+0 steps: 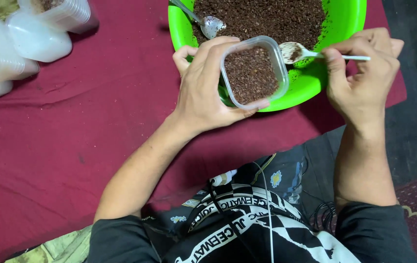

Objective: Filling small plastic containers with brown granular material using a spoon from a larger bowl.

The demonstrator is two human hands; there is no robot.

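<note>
Fingers (203,58) of my left hand (203,92) grasping the brimful clear tub (253,73) over the green basin's (310,83) near rim, my right hand (364,73) pinching a white spoon (310,52), I judge a tilt spills brown crumbs onto the red cloth (62,146).

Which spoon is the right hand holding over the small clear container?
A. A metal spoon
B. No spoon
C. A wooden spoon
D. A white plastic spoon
D: the right hand grips a white plastic spoon beside the container; the metal spoon rests in the green bowl.

Open red cloth (96,126) left of the green bowl (349,19), stacked plastic tubs (28,39) crowding far-left corner
</note>
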